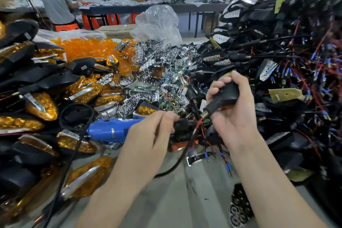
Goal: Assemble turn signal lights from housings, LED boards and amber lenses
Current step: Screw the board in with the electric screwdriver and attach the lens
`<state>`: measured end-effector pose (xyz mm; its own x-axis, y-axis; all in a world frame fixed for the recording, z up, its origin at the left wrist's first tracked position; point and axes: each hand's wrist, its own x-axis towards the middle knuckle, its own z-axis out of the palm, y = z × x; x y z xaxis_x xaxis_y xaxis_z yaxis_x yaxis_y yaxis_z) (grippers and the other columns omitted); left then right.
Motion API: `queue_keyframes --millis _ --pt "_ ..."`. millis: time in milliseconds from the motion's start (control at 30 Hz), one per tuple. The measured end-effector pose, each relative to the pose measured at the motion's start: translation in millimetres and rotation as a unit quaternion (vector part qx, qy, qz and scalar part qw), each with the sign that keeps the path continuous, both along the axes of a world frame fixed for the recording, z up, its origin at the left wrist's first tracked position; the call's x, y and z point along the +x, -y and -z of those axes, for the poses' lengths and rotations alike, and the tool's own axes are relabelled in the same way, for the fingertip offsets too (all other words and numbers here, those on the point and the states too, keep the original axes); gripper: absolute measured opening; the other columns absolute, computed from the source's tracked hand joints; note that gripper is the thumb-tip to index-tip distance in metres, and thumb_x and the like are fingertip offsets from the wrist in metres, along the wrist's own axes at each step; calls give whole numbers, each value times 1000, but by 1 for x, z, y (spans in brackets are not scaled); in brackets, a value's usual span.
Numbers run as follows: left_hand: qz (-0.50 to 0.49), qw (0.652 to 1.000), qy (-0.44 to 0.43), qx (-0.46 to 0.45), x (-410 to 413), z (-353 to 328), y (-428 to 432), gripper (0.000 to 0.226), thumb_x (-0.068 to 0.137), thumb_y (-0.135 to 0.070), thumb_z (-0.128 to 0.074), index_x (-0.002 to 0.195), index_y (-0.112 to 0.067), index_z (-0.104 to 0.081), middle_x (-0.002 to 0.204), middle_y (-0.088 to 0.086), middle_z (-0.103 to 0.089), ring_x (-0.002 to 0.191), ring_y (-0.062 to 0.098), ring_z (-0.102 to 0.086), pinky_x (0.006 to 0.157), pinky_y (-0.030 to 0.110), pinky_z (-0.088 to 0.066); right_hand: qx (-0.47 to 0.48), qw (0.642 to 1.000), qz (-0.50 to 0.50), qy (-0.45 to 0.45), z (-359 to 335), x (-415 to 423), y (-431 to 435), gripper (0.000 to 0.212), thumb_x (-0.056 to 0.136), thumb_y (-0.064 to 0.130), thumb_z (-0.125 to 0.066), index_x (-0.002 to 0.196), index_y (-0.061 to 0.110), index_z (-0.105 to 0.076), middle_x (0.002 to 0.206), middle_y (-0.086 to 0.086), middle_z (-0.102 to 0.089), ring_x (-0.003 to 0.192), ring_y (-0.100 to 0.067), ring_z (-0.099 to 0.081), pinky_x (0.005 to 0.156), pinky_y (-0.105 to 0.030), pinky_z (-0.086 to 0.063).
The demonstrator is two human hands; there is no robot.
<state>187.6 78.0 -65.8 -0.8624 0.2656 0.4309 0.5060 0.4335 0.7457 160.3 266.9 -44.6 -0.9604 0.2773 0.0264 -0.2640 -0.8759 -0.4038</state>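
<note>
My right hand [235,111] grips a black turn signal housing [224,96] above the bench, its stem and threaded end pointing down-left. Red and black wires [199,126] trail from the stem. My left hand [153,131] pinches a small black part [180,125] at the end of a black cable, just left of the stem. Finished lights with amber lenses [42,106] are stacked at the left. Chrome reflectors and LED boards [161,72] lie heaped in the middle. Loose amber lenses [87,48] fill a bag at the back left.
A blue electric screwdriver [111,129] lies on the bench under my left hand. A tall pile of wired black housings [288,57] fills the right side. A clear plastic bag [159,22] stands behind. A person in grey [55,0] works at a far table.
</note>
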Motion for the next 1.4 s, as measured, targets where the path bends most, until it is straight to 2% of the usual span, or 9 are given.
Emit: queue_keyframes --millis 100,233,400,633,767,1000,1100,1233,1400 --pt "13 992 -110 -65 26 5 2 30 103 -42 -38 99 -31 -66 83 -21 -59 71 -7 -54 63 8 -36 10 1000 18 14 -1 2 3 13 99 21 -62 91 14 -54 73 4 -60 62 -11 -58 58 -24 -52" --pt "133 961 -208 -121 55 10 -7 33 100 -47 -45 102 -23 -68 98 -10 -62 89 9 -60 78 24 -48 14 999 28 22 -3 3 2 13 100 21 -61 92 14 -54 73 4 -60 61 -11 -58 58 -25 -52" --pt "257 859 -236 -374 77 40 -42 34 89 -55 -37 103 -42 -66 106 -14 -61 94 6 -62 82 19 -50 54 997 34 -37 -21 6 0 22 102 22 -57 82 16 -64 73 5 -59 62 -10 -57 61 -24 -52" --pt "240 831 -221 -451 63 36 -64 32 90 -48 -42 107 -45 -70 124 -11 -63 114 14 -60 94 25 -46 88 995 16 -49 -37 2 12 46 101 25 -59 57 20 -70 70 5 -60 61 -10 -59 60 -24 -53" --pt "165 877 -106 -439 58 32 -46 36 62 -69 -42 75 -48 -68 73 -32 -61 70 -17 -55 69 2 -41 67 997 0 -29 -37 -10 25 38 101 26 -59 64 18 -67 68 4 -60 60 -11 -58 58 -24 -53" --pt "177 904 -226 -318 31 9 -7 21 84 -34 -52 87 -39 -73 97 -17 -67 82 5 -62 68 18 -52 52 998 29 -15 -42 -37 24 51 99 25 -61 49 18 -69 65 3 -62 54 -12 -59 58 -25 -54" --pt "195 930 -193 -245 17 -6 10 22 96 -30 -51 109 -37 -67 102 -17 -63 92 2 -59 77 22 -52 63 997 32 1 -42 -46 21 54 100 24 -61 46 19 -69 62 3 -63 53 -12 -60 57 -25 -54" --pt "82 985 -102 -111 -11 -29 33 19 98 -27 -55 108 -39 -65 98 -26 -64 90 -4 -61 74 8 -43 60 997 42 12 -39 -53 14 54 100 23 -61 46 18 -68 61 3 -62 53 -11 -59 56 -24 -54" --pt "32 998 -30 -48 -24 -39 55 21 98 -34 -51 105 -49 -64 87 -18 -69 77 7 -65 64 24 -54 49 997 60 31 -35 -52 7 31 98 21 -63 68 13 -61 67 1 -60 57 -15 -58 59 -26 -54"
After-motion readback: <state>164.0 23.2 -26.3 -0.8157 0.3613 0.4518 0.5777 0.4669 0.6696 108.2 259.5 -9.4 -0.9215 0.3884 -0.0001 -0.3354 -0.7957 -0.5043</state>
